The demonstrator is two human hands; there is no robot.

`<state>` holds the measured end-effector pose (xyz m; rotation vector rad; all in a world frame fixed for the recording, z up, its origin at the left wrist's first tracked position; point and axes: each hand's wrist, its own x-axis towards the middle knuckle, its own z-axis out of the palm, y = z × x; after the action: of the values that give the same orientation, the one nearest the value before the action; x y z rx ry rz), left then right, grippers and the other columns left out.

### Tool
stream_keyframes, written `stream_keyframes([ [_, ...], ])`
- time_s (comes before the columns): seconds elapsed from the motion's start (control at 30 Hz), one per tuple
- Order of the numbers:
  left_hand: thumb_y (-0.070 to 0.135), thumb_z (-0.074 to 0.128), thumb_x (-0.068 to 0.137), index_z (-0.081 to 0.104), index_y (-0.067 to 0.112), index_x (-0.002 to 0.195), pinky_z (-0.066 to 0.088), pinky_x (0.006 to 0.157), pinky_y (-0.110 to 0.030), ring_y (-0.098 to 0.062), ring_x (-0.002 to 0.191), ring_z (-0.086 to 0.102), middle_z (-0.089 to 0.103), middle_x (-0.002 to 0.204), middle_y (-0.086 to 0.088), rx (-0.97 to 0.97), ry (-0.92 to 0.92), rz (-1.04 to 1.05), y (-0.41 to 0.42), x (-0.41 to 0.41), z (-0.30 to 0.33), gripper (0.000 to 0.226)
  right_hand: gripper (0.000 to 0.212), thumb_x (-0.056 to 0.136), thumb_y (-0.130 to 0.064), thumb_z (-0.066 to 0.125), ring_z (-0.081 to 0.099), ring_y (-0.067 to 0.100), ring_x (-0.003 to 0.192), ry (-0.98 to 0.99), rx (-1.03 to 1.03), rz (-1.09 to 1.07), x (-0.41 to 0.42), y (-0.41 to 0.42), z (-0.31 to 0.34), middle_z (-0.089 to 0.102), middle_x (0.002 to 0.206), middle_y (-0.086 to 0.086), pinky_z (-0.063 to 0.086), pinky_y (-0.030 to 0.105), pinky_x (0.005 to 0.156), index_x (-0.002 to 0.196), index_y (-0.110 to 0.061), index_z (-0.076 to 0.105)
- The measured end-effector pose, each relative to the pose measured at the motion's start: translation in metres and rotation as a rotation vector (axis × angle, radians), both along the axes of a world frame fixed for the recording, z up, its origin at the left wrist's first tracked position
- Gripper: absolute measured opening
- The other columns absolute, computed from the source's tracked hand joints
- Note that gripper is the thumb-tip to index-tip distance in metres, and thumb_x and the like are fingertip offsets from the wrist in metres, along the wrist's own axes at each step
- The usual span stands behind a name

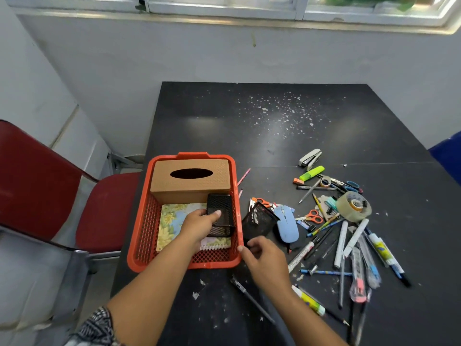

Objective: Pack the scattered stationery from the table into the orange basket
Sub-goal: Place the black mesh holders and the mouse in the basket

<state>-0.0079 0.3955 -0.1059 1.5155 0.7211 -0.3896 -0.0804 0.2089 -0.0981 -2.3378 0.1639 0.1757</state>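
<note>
The orange basket sits at the table's left edge. Inside it lie a tan tissue box, a floral spiral notebook and a black mesh holder. My left hand reaches into the basket and grips that mesh holder. Just right of the basket, a second black mesh cup lies tipped on the table, and my right hand grips its near end. To the right lie a blue mouse, orange scissors, a tape roll, a stapler, a green highlighter and several pens and markers.
A red chair stands left of the black table. The table's far half holds only white flecks. A pen lies near the front edge, under my right forearm. A blue object shows at the right edge.
</note>
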Motion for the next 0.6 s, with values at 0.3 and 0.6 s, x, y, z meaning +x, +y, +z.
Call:
stream_keyframes([
  [0.3,0.037,0.074,0.085,0.059,0.012,0.127,0.052,0.095,-0.04,-0.023,0.106,0.064,0.067,0.117,-0.006,0.144,-0.029,0.111,-0.0076,-0.0011,-0.0037,0.051,0.016,0.087,-0.048,0.061,0.059,0.003,0.072,0.106,-0.028,0.064,0.0032,0.0019,-0.0001,0.065,0.075,-0.013,0.051,0.033,0.067,0.086,-0.032,0.065],
  [0.6,0.045,0.075,0.082,0.056,0.011,0.131,0.05,0.099,-0.039,-0.022,0.11,0.063,0.065,0.124,-0.008,0.141,-0.053,0.034,-0.0005,-0.005,0.0011,0.062,0.016,0.087,-0.05,0.063,0.06,0.001,0.071,0.104,0.013,0.001,-0.0029,0.0036,0.0053,0.065,0.074,-0.015,0.051,0.027,0.064,0.087,-0.034,0.065],
])
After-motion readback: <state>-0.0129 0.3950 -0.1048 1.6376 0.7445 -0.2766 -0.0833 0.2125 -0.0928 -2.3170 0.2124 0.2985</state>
